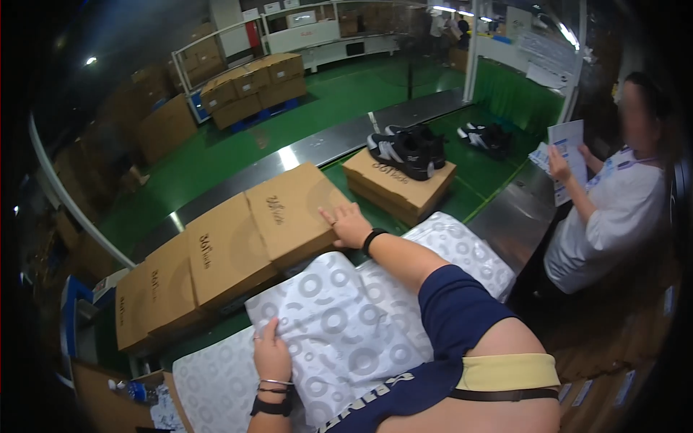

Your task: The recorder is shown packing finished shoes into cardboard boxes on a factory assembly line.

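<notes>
Brown cardboard forms the box [292,227] touched by the right hand [351,225], whose fingers are spread and rest over its right-hand edge, gripping nothing. White paper with grey rings, the patterned sheet [336,317], lies just below those fingers; the left hand [272,355] is at its left edge, fingers bent — whether they pinch it or only press, I cannot tell. To the left of the right fingers, 3 more boxes [227,252] continue the row. More ringed paper [213,379] lies left of the left fingers, and a wrapped bundle [469,252] sits beyond the right wrist. Past the right fingertips, 1 separate box [393,191] carries a pair of black-and-white shoes [408,153]; a 2nd pair [485,137] stands farther off on the green surface [451,191]. Well to the right of both hands, a person [613,216] holds printed sheets [569,159].
</notes>
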A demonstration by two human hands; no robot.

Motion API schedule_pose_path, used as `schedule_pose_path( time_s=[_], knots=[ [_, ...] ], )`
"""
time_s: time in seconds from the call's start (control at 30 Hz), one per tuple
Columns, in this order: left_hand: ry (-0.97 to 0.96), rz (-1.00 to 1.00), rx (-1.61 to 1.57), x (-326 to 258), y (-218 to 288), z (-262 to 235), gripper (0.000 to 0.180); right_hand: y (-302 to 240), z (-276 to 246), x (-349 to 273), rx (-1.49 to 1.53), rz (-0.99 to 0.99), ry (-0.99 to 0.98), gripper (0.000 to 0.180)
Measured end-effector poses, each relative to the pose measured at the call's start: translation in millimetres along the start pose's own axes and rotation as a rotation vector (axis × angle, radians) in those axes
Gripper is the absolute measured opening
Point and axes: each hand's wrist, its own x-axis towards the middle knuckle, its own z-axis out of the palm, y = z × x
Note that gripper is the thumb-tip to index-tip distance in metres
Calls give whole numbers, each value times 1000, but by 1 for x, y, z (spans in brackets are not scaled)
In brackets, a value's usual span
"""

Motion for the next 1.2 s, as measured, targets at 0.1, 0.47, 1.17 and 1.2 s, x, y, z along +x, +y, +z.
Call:
schedule_pose_path(
  time_s=[0.1, 0.47, 1.17, 1.2],
  knots=[
    [24, 77, -47, 1, -6, 0, 37, -1, -4, -5, 257, 92, 128, 96],
    [59, 96, -147, 2, -18, 9, 35, 47, -23, -24, 1899, 1139, 690, 43],
    [-307, -73, -835, -60, -15, -13, 68, -67, -131, -222, 1512, 101, -666, 88],
    [-341, -134, -955, -58, -8, -12, 72, -77, -126, -229, 1640, 132, -605, 86]
  ],
)
